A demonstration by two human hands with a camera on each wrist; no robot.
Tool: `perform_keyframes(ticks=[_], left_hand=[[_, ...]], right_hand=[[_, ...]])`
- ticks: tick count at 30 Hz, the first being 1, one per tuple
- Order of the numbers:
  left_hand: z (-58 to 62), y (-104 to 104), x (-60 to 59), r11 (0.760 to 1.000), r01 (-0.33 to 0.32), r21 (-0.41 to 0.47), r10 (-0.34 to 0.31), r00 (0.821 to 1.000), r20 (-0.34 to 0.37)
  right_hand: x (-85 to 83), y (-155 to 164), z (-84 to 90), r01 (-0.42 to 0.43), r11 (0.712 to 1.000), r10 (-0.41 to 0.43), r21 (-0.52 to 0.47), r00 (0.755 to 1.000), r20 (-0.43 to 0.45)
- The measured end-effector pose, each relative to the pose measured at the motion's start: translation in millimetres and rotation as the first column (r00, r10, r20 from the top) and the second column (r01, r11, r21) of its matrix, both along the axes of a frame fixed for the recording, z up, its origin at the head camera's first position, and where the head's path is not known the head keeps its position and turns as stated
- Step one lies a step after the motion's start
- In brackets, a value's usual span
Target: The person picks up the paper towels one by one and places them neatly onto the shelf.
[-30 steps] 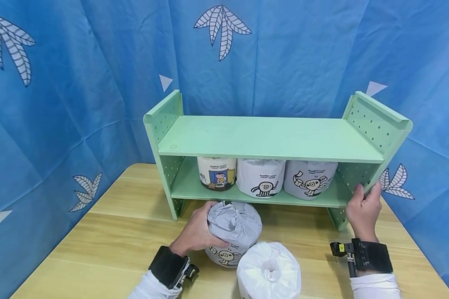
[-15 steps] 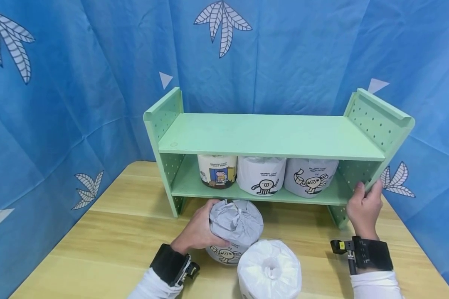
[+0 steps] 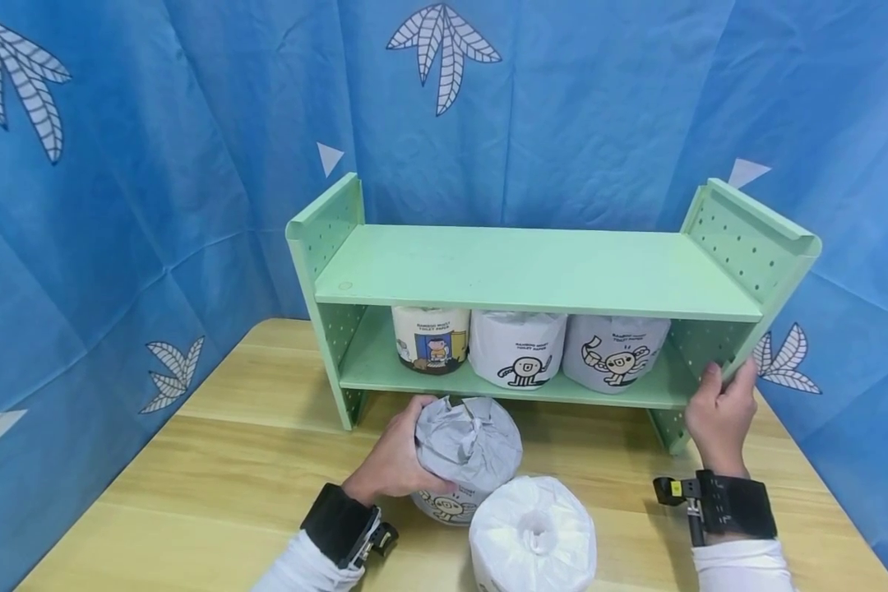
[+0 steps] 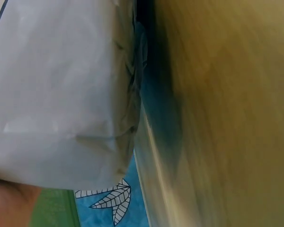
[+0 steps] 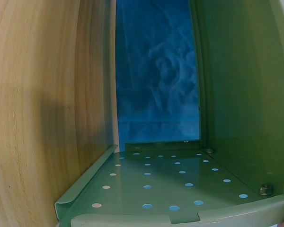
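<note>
My left hand (image 3: 400, 456) grips a toilet roll (image 3: 469, 444) in grey paper wrapping, printed with a cartoon figure, in front of the green shelf unit (image 3: 536, 267). In the left wrist view the wrapped roll (image 4: 61, 94) fills the left half, its lower edge close over the wooden tabletop. At the other end, my right hand (image 3: 721, 411) holds the front edge of the unit's right side panel, thumb on the inner side. The right wrist view looks along that perforated panel (image 5: 163, 182). A white-wrapped toilet roll (image 3: 533, 534) stands close beside the grey one, nearer to me.
On the lower shelf board stand a cream roll (image 3: 432, 339), a white roll (image 3: 518, 349) and a grey roll (image 3: 614, 353), side by side. The wooden table (image 3: 192, 493) extends left of the unit. A blue curtain (image 3: 585, 115) hangs behind and at both sides.
</note>
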State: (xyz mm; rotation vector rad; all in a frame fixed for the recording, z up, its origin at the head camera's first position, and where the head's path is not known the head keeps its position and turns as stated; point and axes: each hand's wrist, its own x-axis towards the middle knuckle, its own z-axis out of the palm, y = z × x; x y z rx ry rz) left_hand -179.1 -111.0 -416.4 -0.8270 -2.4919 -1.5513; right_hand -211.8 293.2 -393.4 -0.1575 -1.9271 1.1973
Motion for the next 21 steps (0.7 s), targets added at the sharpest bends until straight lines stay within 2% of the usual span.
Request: perform_keyframes(ticks=[10,21], left_hand=[[2.0,-4,1.0,1.000,-0.021,0.018,0.021,1.000,-0.023],[11.0,-8,1.8,0.998,-0.017,0.064,0.020,0.999,-0.048]], right_hand=[[-0.3,0,-1.2,-0.004,1.000,0.004,0.014,1.000,-0.015],[-0.6,-1,-0.1,0.005,1.000,-0.005,0.009,1.000,-0.019]])
